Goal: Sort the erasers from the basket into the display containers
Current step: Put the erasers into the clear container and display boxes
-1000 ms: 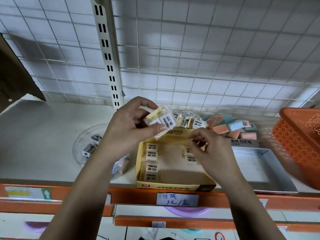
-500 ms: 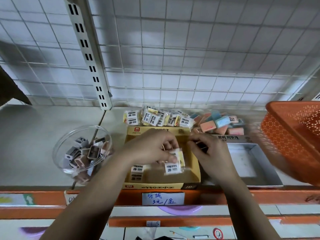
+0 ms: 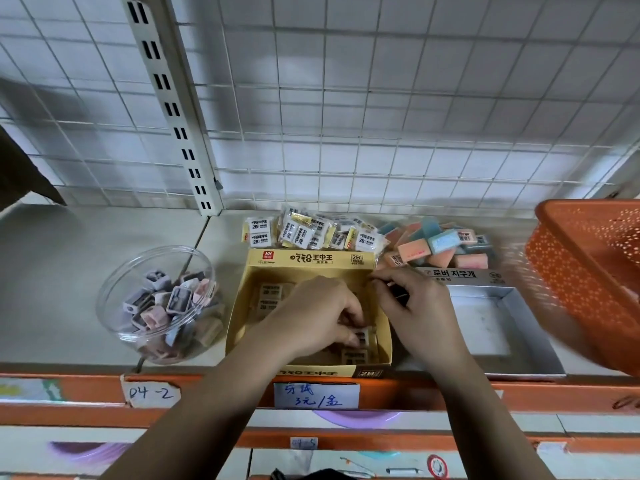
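A yellow cardboard display box (image 3: 311, 259) stands at the shelf's front, with a few wrapped 2B erasers (image 3: 270, 296) lying flat inside. My left hand (image 3: 318, 313) reaches down into the box, its fingertips pinching a wrapped eraser (image 3: 361, 336) near the right wall. My right hand (image 3: 419, 310) grips the box's right rim with curled fingers. Behind the box lies a heap of wrapped white 2B erasers (image 3: 304, 230), and to its right a heap of pink and blue erasers (image 3: 433, 247). The orange basket (image 3: 585, 271) sits at the far right.
A silver display tray (image 3: 495, 320) stands right of the yellow box, its floor bare. A clear round bowl (image 3: 156, 303) of pencil sharpeners sits on the left. A wire grid wall rises behind the shelf. Price labels hang on the orange shelf edge (image 3: 315, 394).
My left hand went from holding wrapped erasers above the box to deep inside it, setting them near the right wall. My right hand stayed at the box's right rim.
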`<state>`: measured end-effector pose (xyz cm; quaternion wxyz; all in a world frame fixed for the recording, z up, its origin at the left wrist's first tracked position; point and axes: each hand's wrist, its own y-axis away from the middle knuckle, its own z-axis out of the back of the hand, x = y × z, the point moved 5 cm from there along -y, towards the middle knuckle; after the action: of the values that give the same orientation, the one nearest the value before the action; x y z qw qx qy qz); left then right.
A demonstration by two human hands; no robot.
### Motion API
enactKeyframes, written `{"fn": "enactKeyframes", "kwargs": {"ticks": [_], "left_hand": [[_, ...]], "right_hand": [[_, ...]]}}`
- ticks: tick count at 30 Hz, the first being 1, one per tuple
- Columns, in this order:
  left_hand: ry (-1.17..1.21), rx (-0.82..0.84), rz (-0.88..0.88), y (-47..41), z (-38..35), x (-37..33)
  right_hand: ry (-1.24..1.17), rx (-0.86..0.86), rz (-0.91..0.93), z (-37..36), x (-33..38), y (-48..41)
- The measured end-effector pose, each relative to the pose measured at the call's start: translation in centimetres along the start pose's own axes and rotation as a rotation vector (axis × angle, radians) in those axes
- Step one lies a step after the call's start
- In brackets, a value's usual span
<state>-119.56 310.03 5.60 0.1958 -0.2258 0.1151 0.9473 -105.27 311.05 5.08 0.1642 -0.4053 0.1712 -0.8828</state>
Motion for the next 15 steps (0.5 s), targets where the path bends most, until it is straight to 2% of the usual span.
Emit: {"fn": "enactKeyframes", "kwargs": {"ticks": [8,15], "left_hand": [[-0.063,-0.037,0.006,0.2,0.2,0.4],[0.066,-0.394,0.015,2.5,5.6,2.1]], "right_hand": [[-0.001,0.006,0.009,-0.1,0.0,0.0],[0.025,-0.044,0.087,1.3,2.1,-2.2]]}}
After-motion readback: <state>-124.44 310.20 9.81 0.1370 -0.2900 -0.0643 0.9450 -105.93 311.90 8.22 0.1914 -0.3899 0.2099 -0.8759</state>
